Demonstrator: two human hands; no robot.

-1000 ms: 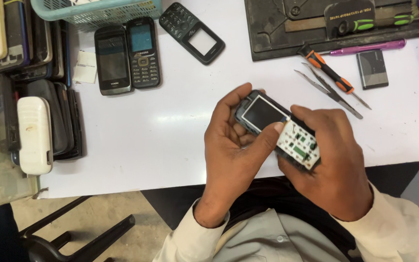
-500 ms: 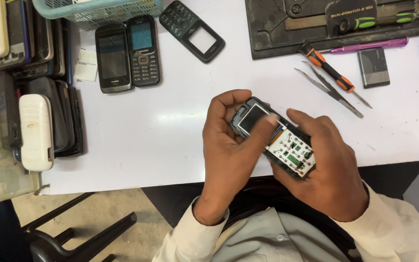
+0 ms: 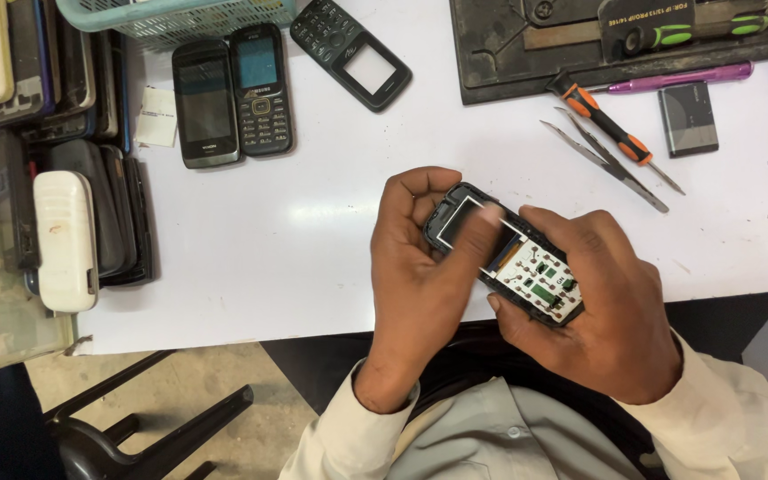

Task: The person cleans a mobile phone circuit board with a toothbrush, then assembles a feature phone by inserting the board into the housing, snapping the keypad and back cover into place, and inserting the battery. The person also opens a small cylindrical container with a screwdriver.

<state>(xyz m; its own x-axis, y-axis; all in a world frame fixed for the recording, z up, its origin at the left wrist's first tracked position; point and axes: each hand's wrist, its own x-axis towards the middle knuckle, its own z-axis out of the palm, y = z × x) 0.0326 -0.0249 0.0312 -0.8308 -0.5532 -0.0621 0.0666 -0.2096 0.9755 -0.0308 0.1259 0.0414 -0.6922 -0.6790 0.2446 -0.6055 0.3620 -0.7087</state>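
Both hands are holding an opened phone (image 3: 504,258) over the near edge of the white desk (image 3: 313,249). Left hand (image 3: 420,284) is gripping the screen end, thumb lying blurred across the display frame. Right hand (image 3: 611,311) is cradling the keypad end, exposed board facing up. At 1 o'clock from the phone: tweezers (image 3: 606,164), an orange-handled screwdriver (image 3: 611,129), a dark battery (image 3: 688,117). At 11 o'clock: two dark phones (image 3: 233,93) lying side by side, plus a black faceplate (image 3: 351,53).
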